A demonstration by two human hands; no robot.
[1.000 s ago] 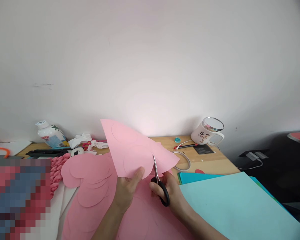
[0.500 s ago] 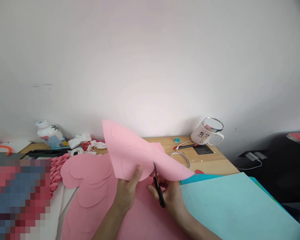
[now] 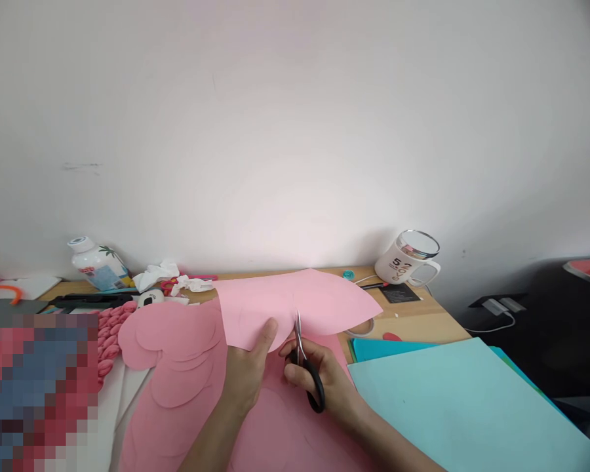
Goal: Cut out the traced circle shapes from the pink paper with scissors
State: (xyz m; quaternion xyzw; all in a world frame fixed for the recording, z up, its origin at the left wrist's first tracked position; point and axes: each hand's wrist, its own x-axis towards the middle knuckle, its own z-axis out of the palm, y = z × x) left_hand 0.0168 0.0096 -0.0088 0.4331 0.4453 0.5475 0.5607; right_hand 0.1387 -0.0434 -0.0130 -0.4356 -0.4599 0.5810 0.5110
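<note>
My left hand [image 3: 248, 373] grips a sheet of pink paper [image 3: 260, 308] by its near edge, thumb on top and fingers hidden beneath. The sheet is raised and bent, its right part sticking out beyond the blades. In my right hand [image 3: 324, 377] is a pair of scissors [image 3: 309, 373] with black handles, its blades slightly parted at a cut in the near edge of the sheet. Below both hands lie pink paper [image 3: 265, 426] and, to the left, a pile of overlapping rounded pink cut-outs [image 3: 177, 380].
Light blue sheets [image 3: 462, 406] lie at the right. Along the wall stand a white mug [image 3: 398, 262] and a tilted white bottle [image 3: 101, 265]. Crumpled tissue [image 3: 157, 274], a black card [image 3: 400, 293] and a cable loop [image 3: 364, 328] lie on the wooden table [image 3: 437, 318].
The pink sheet has turned and come down from its upright tilt, lying flatter. The scissors have shifted slightly left, and their blades have opened.
</note>
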